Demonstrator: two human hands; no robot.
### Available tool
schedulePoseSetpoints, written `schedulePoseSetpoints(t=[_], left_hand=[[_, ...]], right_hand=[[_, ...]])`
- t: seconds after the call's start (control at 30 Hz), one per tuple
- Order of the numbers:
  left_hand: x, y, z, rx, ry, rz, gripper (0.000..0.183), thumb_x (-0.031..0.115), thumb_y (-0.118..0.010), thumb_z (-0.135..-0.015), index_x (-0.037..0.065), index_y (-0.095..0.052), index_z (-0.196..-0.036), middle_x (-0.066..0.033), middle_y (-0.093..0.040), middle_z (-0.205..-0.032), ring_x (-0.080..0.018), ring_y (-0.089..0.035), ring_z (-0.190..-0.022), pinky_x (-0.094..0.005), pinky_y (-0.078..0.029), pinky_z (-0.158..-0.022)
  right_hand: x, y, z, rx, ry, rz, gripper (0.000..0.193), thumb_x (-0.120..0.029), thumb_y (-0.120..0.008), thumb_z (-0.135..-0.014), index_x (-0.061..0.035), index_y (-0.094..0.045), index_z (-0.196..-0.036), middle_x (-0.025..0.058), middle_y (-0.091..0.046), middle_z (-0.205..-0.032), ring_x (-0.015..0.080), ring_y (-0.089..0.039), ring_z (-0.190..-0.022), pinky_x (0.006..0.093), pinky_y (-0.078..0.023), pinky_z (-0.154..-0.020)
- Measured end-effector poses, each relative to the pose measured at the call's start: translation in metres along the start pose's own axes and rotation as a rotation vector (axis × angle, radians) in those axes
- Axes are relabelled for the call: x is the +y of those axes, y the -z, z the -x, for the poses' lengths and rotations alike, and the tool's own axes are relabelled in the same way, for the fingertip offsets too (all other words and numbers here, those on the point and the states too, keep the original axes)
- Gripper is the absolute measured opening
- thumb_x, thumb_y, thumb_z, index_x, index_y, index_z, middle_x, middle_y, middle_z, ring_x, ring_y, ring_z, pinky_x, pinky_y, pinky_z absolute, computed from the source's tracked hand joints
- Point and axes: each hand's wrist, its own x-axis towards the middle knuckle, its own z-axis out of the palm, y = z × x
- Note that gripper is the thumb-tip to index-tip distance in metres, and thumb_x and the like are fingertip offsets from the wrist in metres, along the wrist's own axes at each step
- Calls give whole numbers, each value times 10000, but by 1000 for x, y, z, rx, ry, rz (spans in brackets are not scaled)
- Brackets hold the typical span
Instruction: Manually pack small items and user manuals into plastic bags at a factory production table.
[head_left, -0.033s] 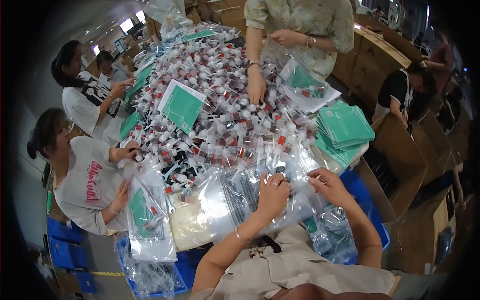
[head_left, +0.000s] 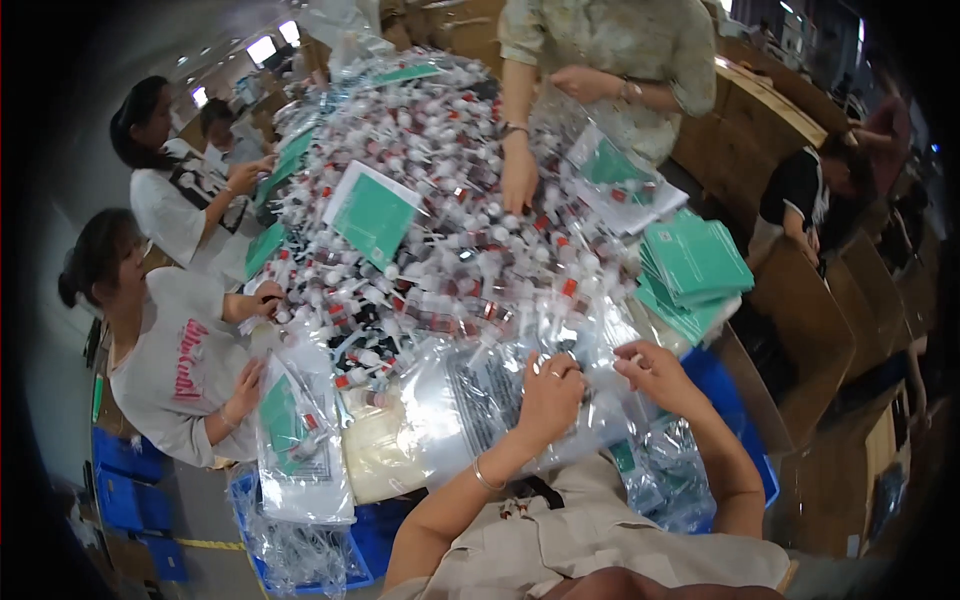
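My left hand [head_left: 552,402], with a ring and a bracelet, rests over clear plastic bags [head_left: 478,395] at the table's near edge. Its fingers are curled in on the shiny film. To the right, the thumb and fingers of my right hand [head_left: 655,374] pinch together at the edge of the film. Dark print covers one panel of the bags. Just beyond both hands rises a large heap of small bottles [head_left: 450,250] with white tops and red bands. A green booklet [head_left: 372,212] with a white sheet lies on the heap.
A stack of green booklets [head_left: 698,262] stands right of the heap. A co-worker's hand [head_left: 519,180] reaches into the bottles from across; other people work at left. Blue bins [head_left: 735,395] with bagged items sit below the table edge. Cardboard boxes [head_left: 800,330] line the right.
The view has shifted slightly and blurred a little. My hands keep nearly the same place and pose on the plastic bags.
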Motion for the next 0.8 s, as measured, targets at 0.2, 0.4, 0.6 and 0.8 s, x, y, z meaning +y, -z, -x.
schedulePoseSetpoints(t=[0.2,0.4,0.6,0.8], left_hand=[[-3,10,13,-10,-41,122,200,144,-580,-822,69,-557,-1006,-99,-555,-1021,-260,-531,-1018,-524,-300,-983],[9,42,-1,-28,97,473,377,282,-580,-858,-4,-498,-1089,-185,-574,-972,-362,-589,-849,-405,-476,-714],[6,46,-12,-162,315,456,471,413,-684,-769,-4,-558,-949,-171,-588,-810,-319,-601,-684,-380,-480,-627],[-12,38,-7,-227,296,555,345,314,-593,-851,-31,-572,-851,-144,-617,-716,-270,-618,-601,-358,-485,-559]], right_hand=[[4,8,-21,-354,-321,-291,139,-154,-603,-858,-30,-617,-797,13,-581,-628,65,-527,-511,198,-387,-436],[0,-18,-24,-325,-382,-476,109,-147,-613,-849,-50,-616,-800,8,-587,-634,55,-525,-503,184,-351,-407],[-1,-42,-36,-324,-318,-607,108,-140,-638,-841,-54,-605,-785,-6,-561,-616,46,-483,-487,174,-348,-431],[0,-49,-41,-326,-283,-600,109,-118,-615,-859,-73,-580,-765,-20,-540,-598,44,-472,-472,176,-324,-406]])
